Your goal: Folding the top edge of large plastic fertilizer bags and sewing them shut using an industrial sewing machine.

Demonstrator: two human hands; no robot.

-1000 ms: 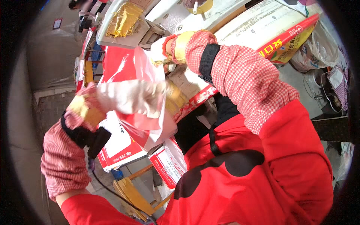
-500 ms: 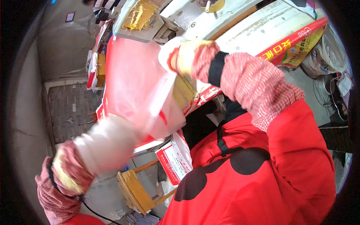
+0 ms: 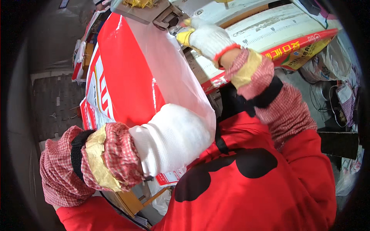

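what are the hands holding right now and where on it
Both gloved hands hold a red and clear plastic bag: the left hand at its near end, the right hand at its far top edge by the machine.

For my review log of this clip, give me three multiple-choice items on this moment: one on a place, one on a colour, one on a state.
1. Where is the right hand?
A. At the top end of the bag, by the machine
B. On the person's lap
C. On the floor

2. What colour is the printed side of the bag?
A. Blue
B. Red with white
C. Green

3. What is the left hand doing?
A. Hanging free of everything
B. Holding a pair of scissors
C. Pressed against the lower end of the bag

Answers: 1 A, the gloved right hand grips the bag's top edge next to the machine. 2 B, the bag's face is red with white panels. 3 C, the white-gloved left hand lies against the bag's bottom.
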